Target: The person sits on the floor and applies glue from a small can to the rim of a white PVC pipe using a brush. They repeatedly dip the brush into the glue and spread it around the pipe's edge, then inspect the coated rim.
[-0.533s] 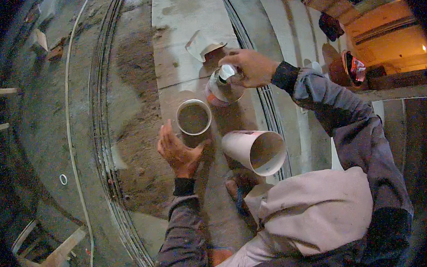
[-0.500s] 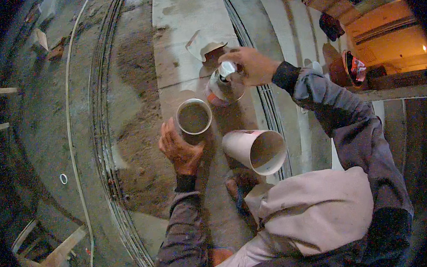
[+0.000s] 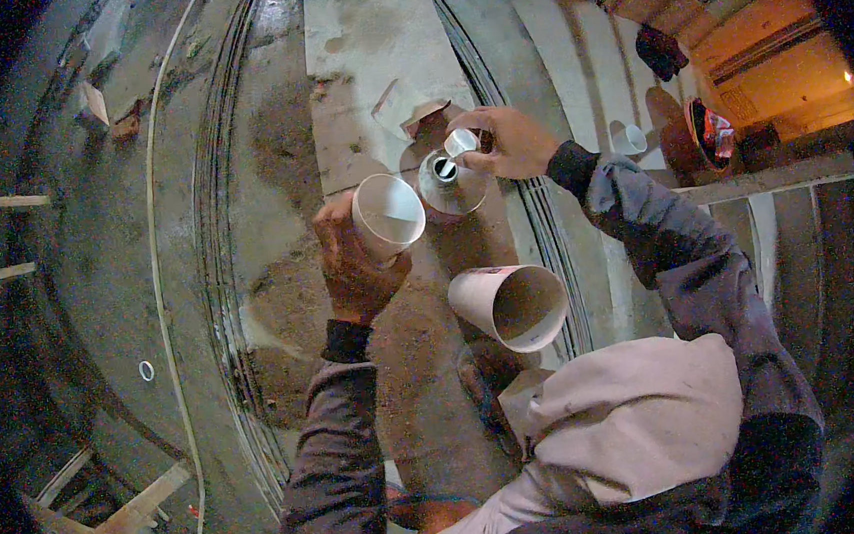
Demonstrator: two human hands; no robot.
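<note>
A short white plastic pipe piece (image 3: 390,213) is gripped by my left hand (image 3: 354,253), its open end tilted up and its inside showing pale. My right hand (image 3: 507,140) pinches a small white cap (image 3: 460,142) at the mouth of a can (image 3: 454,193). The can stands upright with its round neck uncovered. A pale stem or streak shows between the cap and the neck; whether it is joined to the cap I cannot tell. Nearer to me, a larger white pipe (image 3: 510,308) lies with its open end toward me, touched by neither hand.
A torn piece of pale paper or card (image 3: 405,108) lies beyond the can. Dark cables (image 3: 209,234) run along both sides. To the left are a pale hose (image 3: 157,238), a white ring (image 3: 146,370) and wooden pieces (image 3: 115,507). My covered knee (image 3: 640,421) fills the lower right.
The pipe piece in my left hand has tilted, showing its inner wall. My right hand has shifted slightly nearer with the cap, and the can's open neck now shows.
</note>
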